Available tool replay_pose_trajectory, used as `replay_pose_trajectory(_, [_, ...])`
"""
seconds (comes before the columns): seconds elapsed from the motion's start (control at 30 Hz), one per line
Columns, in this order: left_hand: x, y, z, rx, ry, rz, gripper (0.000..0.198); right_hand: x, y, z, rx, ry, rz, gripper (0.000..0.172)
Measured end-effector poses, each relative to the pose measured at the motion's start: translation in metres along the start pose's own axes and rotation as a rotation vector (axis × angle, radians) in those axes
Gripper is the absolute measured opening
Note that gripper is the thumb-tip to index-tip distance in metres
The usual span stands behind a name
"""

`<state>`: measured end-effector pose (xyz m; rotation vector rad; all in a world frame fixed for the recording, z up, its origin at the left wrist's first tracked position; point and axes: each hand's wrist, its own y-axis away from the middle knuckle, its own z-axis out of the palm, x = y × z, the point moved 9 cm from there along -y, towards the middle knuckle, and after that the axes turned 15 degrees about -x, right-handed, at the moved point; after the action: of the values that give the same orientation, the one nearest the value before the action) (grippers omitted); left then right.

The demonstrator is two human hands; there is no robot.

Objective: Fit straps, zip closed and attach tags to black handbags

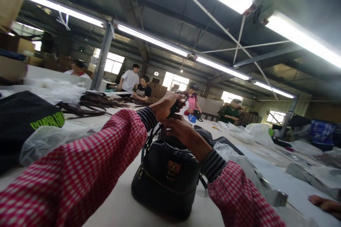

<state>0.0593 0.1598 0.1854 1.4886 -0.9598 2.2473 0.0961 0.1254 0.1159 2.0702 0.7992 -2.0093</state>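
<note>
- Black backpack (162,184): stands upright on the white tabletop (112,212), directly below both hands. Front panel toward the wearer.
- Gold-toned clasp (172,170): fitted on the upper front of the backpack, below the right hand.
- Zipper pull (140,171): hangs at the side of the backpack, below the left hand.
- Left hand (169,105): raised above the backpack, beyond the right hand. Fingers curled around a dark ring-handled tool (183,96), apparently scissors; the rest of the tool is hidden.
- Right hand (182,130): held low over the backpack top, palm side down, fingers bent and extended toward the space beneath the left hand. Fingertips are obscured; whether they grip anything cannot be told.
- Clear plastic bag (55,140): left of the left hand, beside a black fabric item with green lettering (21,124).
- Dark brown straps (92,101): bundled on the table, left of and beyond the left hand.
- Crumpled clear plastic (225,150): right of the right hand, near black pieces (205,134).
- Blue object (191,118): beyond the right hand, near a worker in a pink apron (191,103).
- Another person's hand (323,204): at the far right edge, well apart from the right hand.
- Worker in a white shirt (129,79): beyond the left hand, to its left.
</note>
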Motion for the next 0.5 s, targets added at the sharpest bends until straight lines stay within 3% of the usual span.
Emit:
replay_pose_trajectory(0.17, [0.009, 0.007, 0.016, -0.123, -0.14, 0.007, 0.012, 0.003, -0.001, -0.012, 0.021, -0.002, -0.068, 0.038])
replay_pose_trajectory(0.3, [0.021, 0.031, -0.006, -0.211, -0.427, 0.148, 0.031, 0.005, 0.007, -0.024, 0.032, -0.013, -0.072, 0.035])
replay_pose_trajectory(0.4, [-0.014, 0.052, -0.037, -0.329, -0.538, -0.016, 0.048, 0.012, 0.011, -0.029, 0.019, -0.036, -0.018, 0.034])
replay_pose_trajectory(0.5, [-0.052, 0.073, -0.055, -0.427, -0.512, -0.146, 0.044, 0.016, 0.008, -0.029, 0.0, -0.049, -0.001, 0.03])
